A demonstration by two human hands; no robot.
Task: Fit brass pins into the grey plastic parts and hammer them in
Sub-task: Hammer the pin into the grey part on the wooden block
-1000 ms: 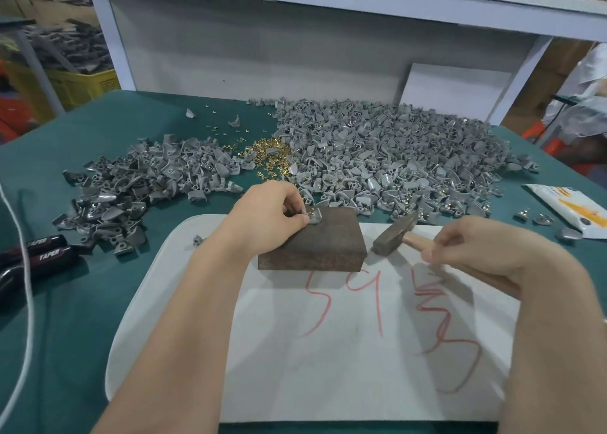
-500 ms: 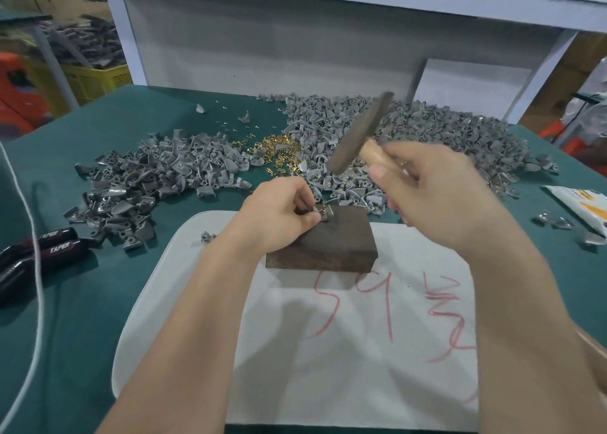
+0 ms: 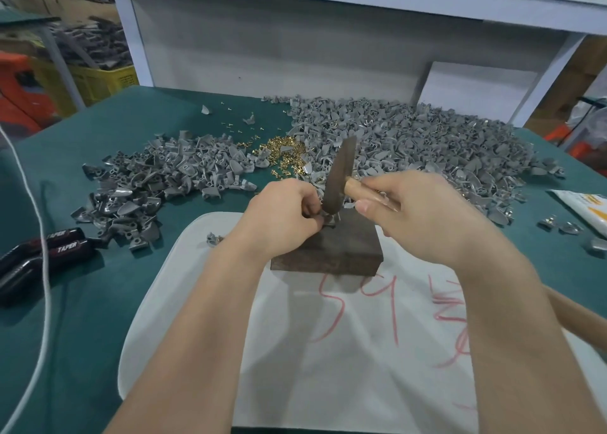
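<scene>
Clutter on green cloth point(image 3: 92, 318)
Black TAPER-marked handles point(image 3: 49, 249) and a white cord point(image 3: 47, 318) lie left; a white-and-orange packet point(image 3: 584, 208), perhaps a bag, sits far right.

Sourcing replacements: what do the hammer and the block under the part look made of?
Hammer head: dull dark grey, likely steel. Handle: pale, smooth, apparently wood. Block: dark brown, matte, flat faces; wood or rusty steel, unclear.

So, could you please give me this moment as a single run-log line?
step: hammering | left hand: pinches grey part on dark block | right hand: grips hammer, head at part
</scene>
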